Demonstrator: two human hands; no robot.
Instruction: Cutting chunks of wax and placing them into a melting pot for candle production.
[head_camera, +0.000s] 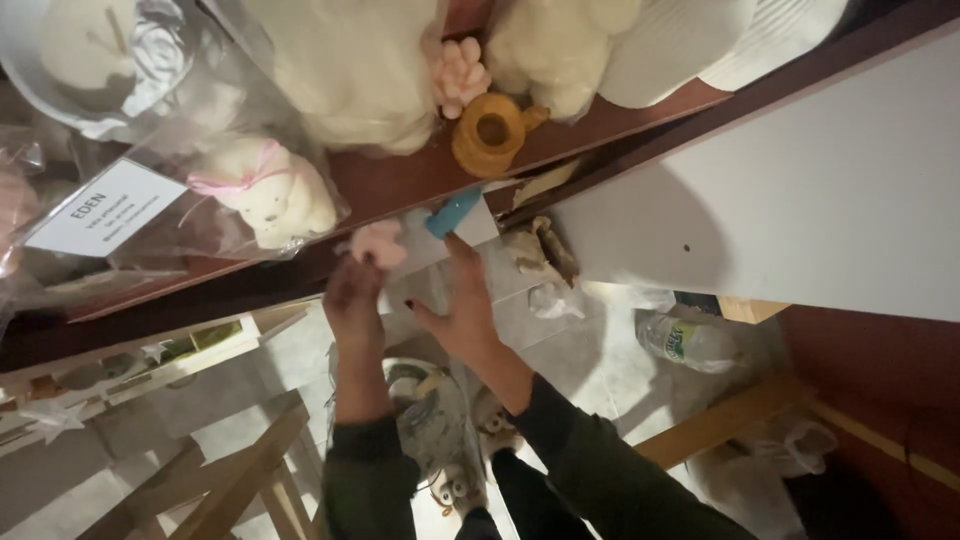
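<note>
Biggest thing in view is the white panel (800, 190) filling the right side, with the reddish-brown wooden shelf (400, 185) running diagonally beside it. The shelf is packed: a large cream plush (350, 70) up top, a smaller white teddy with a pink bow (265, 195) inside a clear plastic bag, a white label card (105, 208) in front of it, then a mustard-yellow ring toy (490, 132) and a little pink knitted bit (458, 72) near the shelf's front edge.

Down on the tiled floor (600, 360) there's a plastic water bottle (690, 342) and some wooden frame legs (240, 480).

Both arms are in dark green sleeves, reaching up to the shelf edge. The left hand (352, 300) has its grip pinching a small pink soft toy (380, 243), held right at the shelf's lower edge. The right hand (460, 305) has its grip spread, fingertips touching a white card (450, 235) with a small blue piece (452, 212) on it, just beside the pink toy.
</note>
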